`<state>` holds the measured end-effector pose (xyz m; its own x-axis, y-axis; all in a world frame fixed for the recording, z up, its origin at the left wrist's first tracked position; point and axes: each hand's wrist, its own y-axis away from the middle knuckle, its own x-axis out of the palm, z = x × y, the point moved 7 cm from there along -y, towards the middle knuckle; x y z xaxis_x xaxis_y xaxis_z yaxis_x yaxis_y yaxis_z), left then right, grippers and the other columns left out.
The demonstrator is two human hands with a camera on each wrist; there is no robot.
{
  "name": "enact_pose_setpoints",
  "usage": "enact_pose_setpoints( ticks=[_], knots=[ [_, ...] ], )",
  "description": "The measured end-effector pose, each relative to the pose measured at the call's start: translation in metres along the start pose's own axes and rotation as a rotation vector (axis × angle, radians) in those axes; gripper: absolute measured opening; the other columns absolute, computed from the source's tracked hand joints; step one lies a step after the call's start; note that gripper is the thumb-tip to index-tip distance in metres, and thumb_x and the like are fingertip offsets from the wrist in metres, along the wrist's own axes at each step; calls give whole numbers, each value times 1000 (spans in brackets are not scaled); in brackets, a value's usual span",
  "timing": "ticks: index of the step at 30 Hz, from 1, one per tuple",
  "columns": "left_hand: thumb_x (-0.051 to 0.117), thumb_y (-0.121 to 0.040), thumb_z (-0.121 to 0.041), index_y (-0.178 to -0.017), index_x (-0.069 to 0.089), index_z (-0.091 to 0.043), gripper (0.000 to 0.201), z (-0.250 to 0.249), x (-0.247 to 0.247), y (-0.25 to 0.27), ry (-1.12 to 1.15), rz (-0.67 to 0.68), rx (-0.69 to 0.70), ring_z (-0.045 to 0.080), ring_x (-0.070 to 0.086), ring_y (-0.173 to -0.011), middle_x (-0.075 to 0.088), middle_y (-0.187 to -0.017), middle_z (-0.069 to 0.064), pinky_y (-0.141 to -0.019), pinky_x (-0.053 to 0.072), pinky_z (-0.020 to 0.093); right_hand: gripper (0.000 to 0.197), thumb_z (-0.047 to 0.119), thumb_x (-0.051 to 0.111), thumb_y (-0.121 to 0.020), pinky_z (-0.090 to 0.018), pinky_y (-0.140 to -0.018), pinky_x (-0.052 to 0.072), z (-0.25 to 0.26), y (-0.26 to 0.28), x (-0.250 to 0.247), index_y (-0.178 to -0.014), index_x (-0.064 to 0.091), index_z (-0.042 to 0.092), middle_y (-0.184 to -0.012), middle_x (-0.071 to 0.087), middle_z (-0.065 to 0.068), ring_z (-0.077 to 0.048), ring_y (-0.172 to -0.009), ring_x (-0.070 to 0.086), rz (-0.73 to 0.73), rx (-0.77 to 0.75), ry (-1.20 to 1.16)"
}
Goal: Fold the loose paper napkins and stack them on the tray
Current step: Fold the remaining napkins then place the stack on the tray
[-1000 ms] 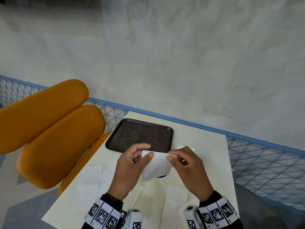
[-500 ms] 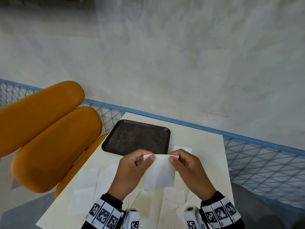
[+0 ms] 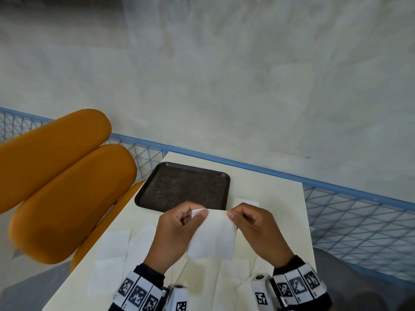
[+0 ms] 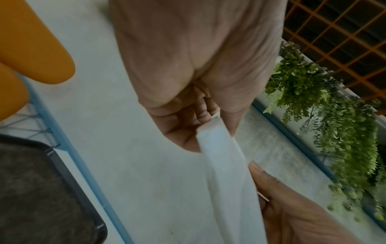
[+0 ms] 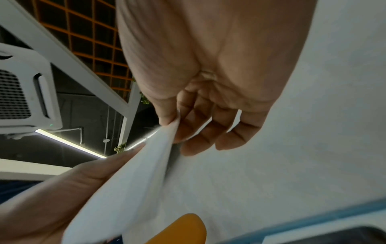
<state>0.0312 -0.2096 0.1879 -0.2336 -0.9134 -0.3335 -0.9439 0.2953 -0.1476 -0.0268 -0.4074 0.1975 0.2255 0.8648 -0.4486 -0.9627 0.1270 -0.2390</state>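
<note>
A white paper napkin (image 3: 213, 236) hangs doubled over in the air above the cream table (image 3: 269, 198). My left hand (image 3: 177, 230) pinches its top left corner between thumb and forefinger. My right hand (image 3: 258, 227) pinches the top right corner. The left wrist view has the napkin (image 4: 225, 173) edge-on between my left hand (image 4: 200, 125) and the right hand (image 4: 292, 211). In the right wrist view its two layers (image 5: 133, 181) meet at my right hand (image 5: 177, 122). The dark tray (image 3: 183, 187) lies bare just beyond the hands.
Several loose napkins (image 3: 112, 250) lie flat on the table near me, left and under my wrists, one more (image 3: 247, 202) behind my right hand. An orange padded chair (image 3: 58, 180) stands at the left. A blue wire fence (image 3: 359, 216) borders the table's far and right sides.
The napkin now hangs longer and straighter from its top edge. Both hands have drifted slightly toward me, still pinching the top corners.
</note>
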Motion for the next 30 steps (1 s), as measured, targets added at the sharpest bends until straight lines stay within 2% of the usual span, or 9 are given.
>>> enact_pose_setpoints(
  ticks=[3, 6, 8, 10, 17, 20, 25, 28, 30],
  knots=[
    [65, -94, -38, -92, 66, -52, 14, 10, 7, -5, 94, -70, -98, 11, 65, -85, 70, -87, -10, -73, 60, 31, 32, 44, 57, -96, -30, -60, 47, -15, 6, 11, -71, 56, 23, -62, 56, 5, -11, -59, 53, -117, 114, -105],
    [61, -95, -43, -92, 66, -45, 6, 23, 26, -3, 216, -101, -242, 16, 67, -84, 69, -88, -3, -75, 61, 40, 39, 36, 52, -101, -35, -54, 42, -31, 13, 24, -67, 43, 21, -57, 43, 8, -7, -55, 41, -246, 203, -55],
    [60, -95, -48, -94, 68, -37, 14, 31, 43, 2, 277, -47, -336, 21, 69, -78, 70, -87, 1, -63, 61, 38, 41, 37, 49, -102, -32, -52, 38, -41, 15, 26, -65, 38, 22, -55, 43, 9, -8, -52, 39, -334, 238, -9],
    [58, -97, -46, -97, 70, -27, 23, 39, 57, 6, 307, 17, -374, 20, 63, -64, 70, -83, 7, -52, 50, 30, 40, 37, 48, -102, -26, -51, 33, -46, 16, 28, -66, 37, 22, -55, 45, 10, -9, -51, 39, -370, 235, 41],
    [55, -100, -38, -86, 69, -23, 25, 47, 67, 1, 206, -44, -288, 6, 55, -53, 63, -64, -5, -45, 43, 21, 38, 33, 49, -102, -22, -50, 31, -71, 13, 26, -67, 38, 22, -58, 48, 10, -11, -52, 42, -387, 205, 102],
    [54, -100, -37, -92, 69, -26, 20, 48, 71, -7, 83, -44, -187, 3, 65, -67, 69, -75, -11, -47, 49, 19, 38, 33, 49, -102, -24, -50, 33, -85, 12, 27, -67, 40, 21, -59, 49, 7, -12, -52, 42, -396, 239, 104],
    [54, -99, -42, -90, 64, -27, 20, 74, 79, -14, 1, -9, -299, 10, 66, -74, 67, -77, -12, -48, 48, 16, 34, 37, 49, -100, -21, -48, 32, -93, 9, 29, -71, 46, 19, -61, 49, -3, -18, -52, 44, -349, 214, 88],
    [54, -100, -41, -80, 62, -24, 28, 82, 78, -15, 43, -36, -357, 9, 59, -58, 62, -65, -10, -46, 44, 17, 23, 32, 56, -100, -26, -47, 45, -111, 8, 35, -80, 57, 21, -58, 53, 0, -9, -47, 48, -207, 377, -83],
    [54, -100, -38, -77, 61, -23, 28, 89, 73, -16, 61, -27, -388, 10, 58, -50, 60, -60, -6, -47, 45, 21, 16, 26, 60, -99, -31, -47, 50, -124, 7, 35, -84, 63, 20, -58, 57, 1, -15, -46, 54, -136, 457, -191]
  ],
)
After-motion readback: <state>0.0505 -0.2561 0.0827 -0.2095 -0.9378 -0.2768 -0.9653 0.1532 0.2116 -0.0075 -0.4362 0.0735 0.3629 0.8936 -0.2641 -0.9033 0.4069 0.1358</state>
